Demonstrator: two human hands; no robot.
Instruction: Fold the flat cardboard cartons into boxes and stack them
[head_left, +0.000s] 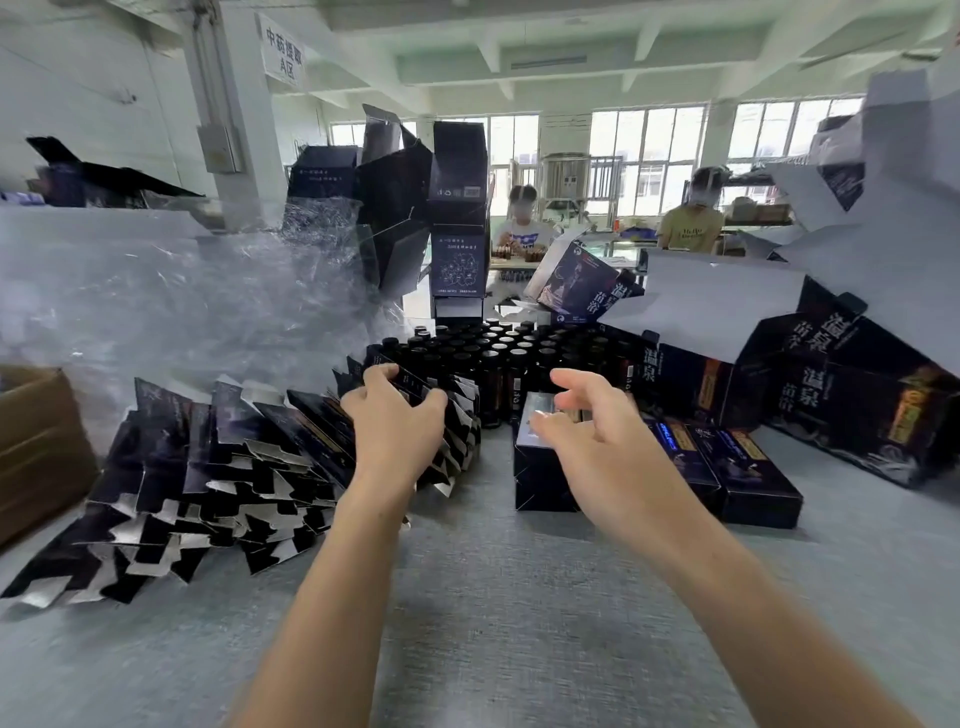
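A long fanned row of flat dark cartons (218, 467) with silver flaps leans across the grey table on the left. My left hand (397, 421) grips the rightmost flat cartons of that row, fingers curled over their top edges. My right hand (587, 421) hovers with fingers spread and loosely curled just above a folded dark box (540, 467) that lies on the table; it holds nothing. More folded boxes (748, 467) lie side by side to the right of it.
Several dark capped bottles (498, 353) stand packed behind my hands. Bigger printed cartons (852, 384) pile up at the right, crumpled clear plastic wrap (182, 306) at the left, and a brown cardboard box (36, 447) at the left edge. Two people sit beyond the table.
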